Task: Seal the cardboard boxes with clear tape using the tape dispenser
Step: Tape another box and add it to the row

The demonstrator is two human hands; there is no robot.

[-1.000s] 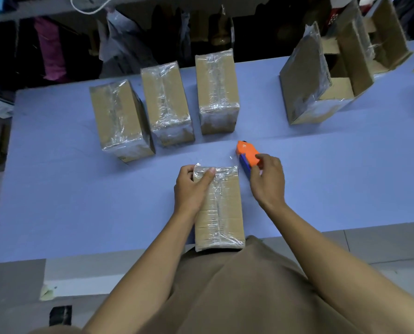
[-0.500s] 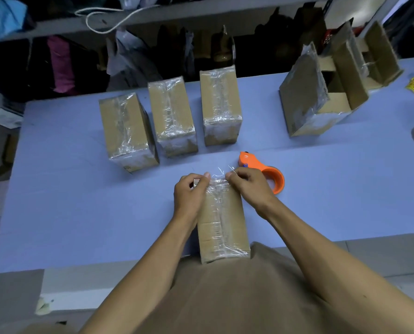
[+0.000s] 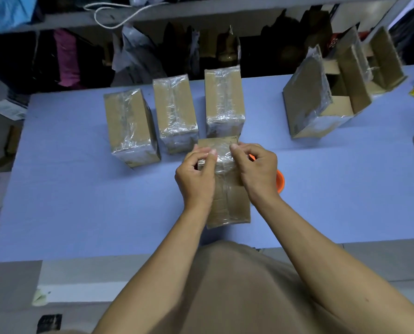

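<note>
Head view, frame centre: left hand (image 3: 196, 175) and right hand (image 3: 256, 169) clamp the box (image 3: 227, 201), long axis vertical; dispenser (image 3: 280, 182) peeks just right of the right hand.

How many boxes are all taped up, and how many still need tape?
Three taped boxes stand in a row. Both hands, left hand and right hand, hold a fourth box, already mostly taped. The open boxes on the right still need sealing.

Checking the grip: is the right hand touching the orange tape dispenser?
Apart. The head view shows the right hand gripping the box, the dispenser behind it.
</note>
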